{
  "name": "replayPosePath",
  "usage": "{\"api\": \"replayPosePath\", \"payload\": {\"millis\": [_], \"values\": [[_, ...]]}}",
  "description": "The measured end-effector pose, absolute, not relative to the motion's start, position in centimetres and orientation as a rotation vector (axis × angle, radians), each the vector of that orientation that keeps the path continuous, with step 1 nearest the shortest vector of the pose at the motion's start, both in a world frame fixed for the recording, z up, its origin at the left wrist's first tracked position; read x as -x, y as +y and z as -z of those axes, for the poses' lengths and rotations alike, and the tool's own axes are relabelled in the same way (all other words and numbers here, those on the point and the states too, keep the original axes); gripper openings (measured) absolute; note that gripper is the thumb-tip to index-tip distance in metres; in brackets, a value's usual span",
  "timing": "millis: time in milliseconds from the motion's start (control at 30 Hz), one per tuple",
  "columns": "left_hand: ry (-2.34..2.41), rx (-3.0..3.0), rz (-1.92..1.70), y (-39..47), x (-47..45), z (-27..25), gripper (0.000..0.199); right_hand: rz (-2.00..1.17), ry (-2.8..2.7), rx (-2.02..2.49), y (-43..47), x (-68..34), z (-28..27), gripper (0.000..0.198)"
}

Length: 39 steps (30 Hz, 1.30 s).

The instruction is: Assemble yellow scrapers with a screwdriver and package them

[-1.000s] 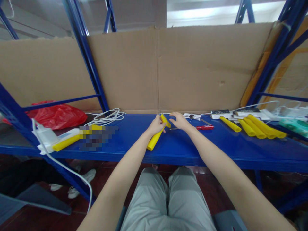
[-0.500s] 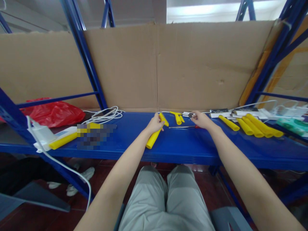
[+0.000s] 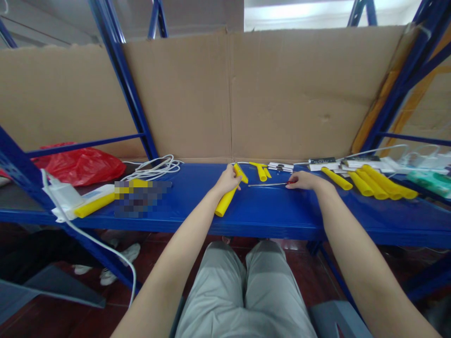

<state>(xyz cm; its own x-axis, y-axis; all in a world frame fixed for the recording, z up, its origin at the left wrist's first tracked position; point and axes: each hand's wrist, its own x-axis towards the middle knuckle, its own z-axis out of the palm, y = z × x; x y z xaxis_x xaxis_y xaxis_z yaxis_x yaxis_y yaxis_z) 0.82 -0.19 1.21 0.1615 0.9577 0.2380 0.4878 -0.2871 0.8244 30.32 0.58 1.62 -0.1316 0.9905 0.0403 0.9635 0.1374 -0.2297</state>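
My left hand (image 3: 228,181) is closed around a yellow T-shaped tool with a tubular handle (image 3: 225,203), whose head slants up past the fingers and whose hollow end points toward me. On the blue shelf to the right, my right hand (image 3: 300,180) has its fingers closed on the red handle of a screwdriver; the long thin metal shaft (image 3: 267,185) lies low along the surface, pointing left. Most of the handle is hidden by the fingers. Behind the shaft lie another yellow T-shaped piece (image 3: 261,173) and a small stack of white strips with a black clip (image 3: 281,167).
Several yellow tubes (image 3: 375,184) lie on the right of the blue shelf (image 3: 260,206), near white boxes (image 3: 324,165). On the left are a coiled white cable (image 3: 158,167), a red plastic bag (image 3: 81,164) and a white plug adapter (image 3: 63,193). Cardboard (image 3: 299,94) stands behind.
My right hand has left the clipped white strips and moved slightly right and toward me, onto the screwdriver's red handle. My left hand keeps its hold on the yellow tool.
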Motion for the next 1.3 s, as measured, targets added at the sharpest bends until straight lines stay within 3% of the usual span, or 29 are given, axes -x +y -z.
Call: {"api": "replayPosePath", "payload": {"millis": [267,867,1300], "values": [[1.386,-1.861,-1.046,-0.4,-0.8,-1.3,0.022,-0.213,-2.188,1.923,1.8,-31.2,-0.6,0.034],[1.401,-1.858,-1.028,-0.2,-0.7,-1.1,0.021,0.027,-2.122,1.919,2.3,-31.7,-0.4,0.017],[1.389,-1.845,-1.038,-0.9,-0.8,-1.5,0.021,-0.084,-2.148,1.583,1.8,-30.4,-0.7,0.022]]}}
